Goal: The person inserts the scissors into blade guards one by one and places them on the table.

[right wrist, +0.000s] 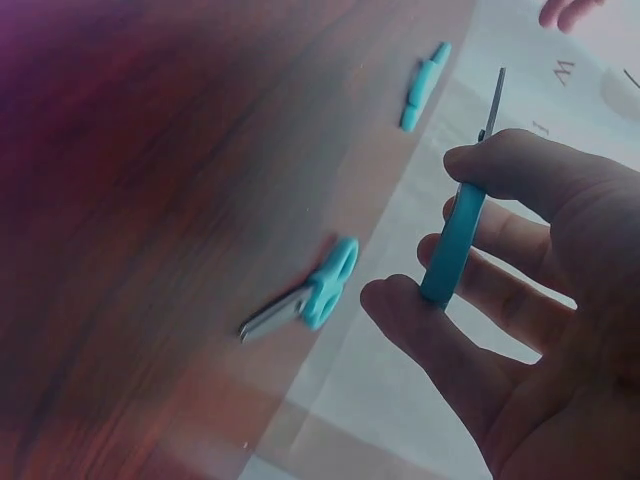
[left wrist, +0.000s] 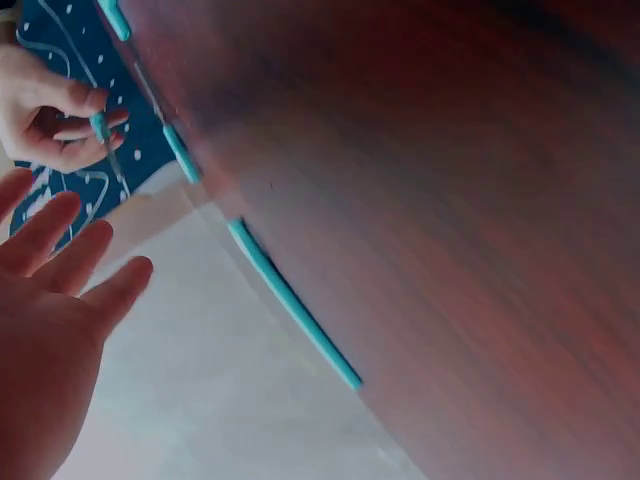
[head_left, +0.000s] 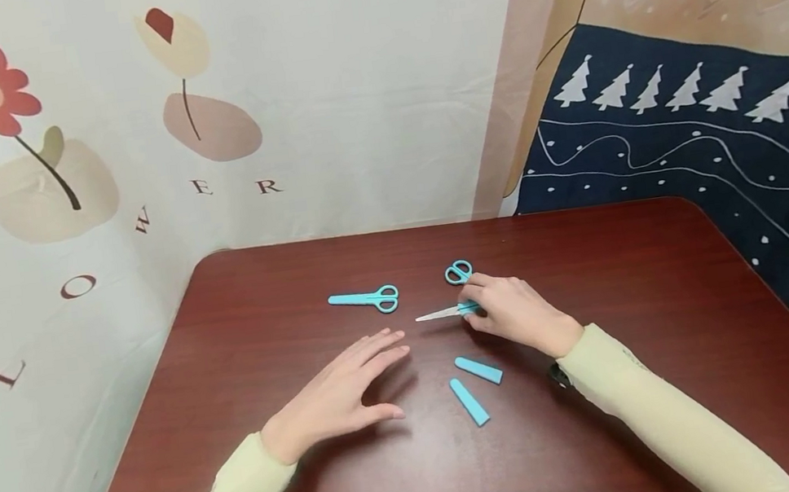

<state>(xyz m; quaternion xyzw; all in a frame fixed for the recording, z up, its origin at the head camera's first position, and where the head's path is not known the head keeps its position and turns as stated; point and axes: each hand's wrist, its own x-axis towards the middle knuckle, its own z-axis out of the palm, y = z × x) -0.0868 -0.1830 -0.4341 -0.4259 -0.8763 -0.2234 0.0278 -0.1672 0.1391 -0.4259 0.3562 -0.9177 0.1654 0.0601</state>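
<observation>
My right hand (head_left: 509, 310) pinches a pair of light blue scissors (right wrist: 455, 240) by the handles. Their bare metal blades (head_left: 438, 314) point left in the head view. A second pair of scissors (right wrist: 310, 290), blades uncovered, lies on the table beside that hand; in the head view the fingers hide its blades. Further left lies a third pair of scissors (head_left: 364, 299), its blades covered by a blue sheath. My left hand (head_left: 342, 392), fingers spread and holding nothing, hovers low over the table. Two loose blue sheaths (head_left: 479, 370) (head_left: 469, 402) lie between the hands, toward me.
The dark red-brown table (head_left: 284, 489) has a back edge close to a pale wall hanging (head_left: 364, 118) with flowers and letters. At the right hangs a navy cloth (head_left: 647, 133) with white trees.
</observation>
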